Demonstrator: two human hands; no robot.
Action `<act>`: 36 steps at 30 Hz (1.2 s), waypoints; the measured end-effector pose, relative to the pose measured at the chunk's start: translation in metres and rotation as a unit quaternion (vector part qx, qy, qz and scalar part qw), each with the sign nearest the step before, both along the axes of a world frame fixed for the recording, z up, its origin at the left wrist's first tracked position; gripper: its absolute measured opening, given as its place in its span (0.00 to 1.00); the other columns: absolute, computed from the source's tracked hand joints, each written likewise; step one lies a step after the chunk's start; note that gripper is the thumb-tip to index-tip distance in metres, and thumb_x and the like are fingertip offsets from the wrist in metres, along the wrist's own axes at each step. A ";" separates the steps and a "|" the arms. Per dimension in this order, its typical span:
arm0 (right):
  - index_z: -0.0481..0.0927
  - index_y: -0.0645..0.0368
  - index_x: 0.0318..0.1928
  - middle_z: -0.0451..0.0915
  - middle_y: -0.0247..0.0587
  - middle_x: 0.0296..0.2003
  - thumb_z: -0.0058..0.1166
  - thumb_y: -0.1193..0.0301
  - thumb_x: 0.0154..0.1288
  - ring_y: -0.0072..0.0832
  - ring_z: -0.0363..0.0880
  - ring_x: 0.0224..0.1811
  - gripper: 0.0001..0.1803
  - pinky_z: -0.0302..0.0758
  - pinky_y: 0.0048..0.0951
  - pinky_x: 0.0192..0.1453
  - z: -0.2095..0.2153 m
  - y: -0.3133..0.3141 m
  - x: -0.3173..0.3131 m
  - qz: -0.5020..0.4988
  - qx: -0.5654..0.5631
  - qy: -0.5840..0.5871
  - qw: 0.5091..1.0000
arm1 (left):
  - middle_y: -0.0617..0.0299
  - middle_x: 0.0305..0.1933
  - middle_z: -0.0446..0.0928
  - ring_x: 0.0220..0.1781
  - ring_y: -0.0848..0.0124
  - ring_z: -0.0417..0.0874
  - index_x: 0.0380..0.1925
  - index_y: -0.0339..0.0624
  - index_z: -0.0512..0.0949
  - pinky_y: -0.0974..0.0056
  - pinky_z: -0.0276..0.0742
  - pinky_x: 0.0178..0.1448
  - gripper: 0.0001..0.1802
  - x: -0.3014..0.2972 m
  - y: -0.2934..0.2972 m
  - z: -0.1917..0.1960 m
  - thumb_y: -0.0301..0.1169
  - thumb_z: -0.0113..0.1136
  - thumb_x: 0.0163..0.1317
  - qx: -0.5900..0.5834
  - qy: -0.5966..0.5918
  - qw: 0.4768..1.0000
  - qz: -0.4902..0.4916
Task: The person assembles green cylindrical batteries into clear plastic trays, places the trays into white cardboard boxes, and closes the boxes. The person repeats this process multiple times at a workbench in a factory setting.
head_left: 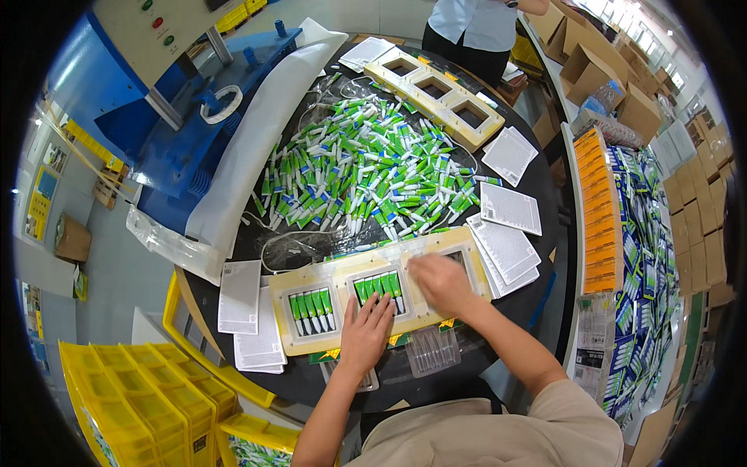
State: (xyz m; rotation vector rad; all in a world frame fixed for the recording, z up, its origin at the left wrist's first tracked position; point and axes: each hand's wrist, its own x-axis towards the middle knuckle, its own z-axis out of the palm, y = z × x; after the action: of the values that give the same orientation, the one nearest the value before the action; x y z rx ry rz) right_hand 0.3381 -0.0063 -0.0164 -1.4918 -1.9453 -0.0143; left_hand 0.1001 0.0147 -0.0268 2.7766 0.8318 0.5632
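Observation:
A cream-coloured frame (pixel 342 268) with three square openings lies in front of me on the round black table. Small green-and-white tubes (pixel 313 310) stand side by side in its left opening. More tubes (pixel 377 286) fill the middle one, where my left hand (pixel 366 333) rests with fingers stretched over their lower ends. Above the right opening, my right hand (pixel 442 285) is curled and smeared by motion; whether it holds anything is hidden. Beyond the frame spreads a large heap of the same tubes (pixel 366 163). Clear plastic blister trays (pixel 433 352) stick out under the frame's near edge.
A second three-opening frame (pixel 436 97) lies at the far side. White printed cards (pixel 510 206) are stacked at right, others (pixel 239 296) at left. A blue machine (pixel 179 148) stands left, yellow crates (pixel 140 397) lower left. Another person (pixel 471 35) stands across the table.

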 end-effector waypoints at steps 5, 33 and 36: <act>0.86 0.62 0.36 0.83 0.47 0.34 0.64 0.68 0.63 0.46 0.84 0.39 0.09 0.79 0.44 0.42 -0.003 0.080 0.034 -0.166 -0.098 0.057 0.980 | 0.58 0.60 0.81 0.64 0.60 0.79 0.53 0.42 0.81 0.43 0.64 0.76 0.19 0.008 0.025 0.014 0.26 0.64 0.61 -0.020 -0.046 0.999 0.003; 0.82 0.66 0.44 0.81 0.50 0.45 0.63 0.76 0.58 0.43 0.81 0.42 0.13 0.80 0.37 0.47 -0.019 -0.053 -0.006 -0.113 0.014 0.028 0.993 | 0.53 0.49 0.86 0.46 0.69 0.90 0.51 0.32 0.83 0.68 0.84 0.50 0.12 0.022 0.005 0.046 0.19 0.63 0.68 -0.399 -0.374 0.808 0.218; 0.83 0.66 0.45 0.82 0.48 0.45 0.63 0.75 0.61 0.45 0.80 0.45 0.12 0.79 0.40 0.50 -0.011 -0.043 0.007 -0.100 0.012 0.014 0.995 | 0.50 0.50 0.85 0.46 0.68 0.90 0.51 0.30 0.83 0.68 0.84 0.52 0.12 0.025 -0.025 0.048 0.19 0.62 0.69 -0.452 -0.383 0.773 0.228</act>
State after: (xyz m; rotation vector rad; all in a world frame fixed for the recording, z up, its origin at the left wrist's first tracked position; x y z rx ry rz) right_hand 0.3452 -0.0490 -0.0271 -1.6558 -1.7608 -0.1048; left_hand 0.1254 -0.0099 0.0210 1.2819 1.1313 0.9430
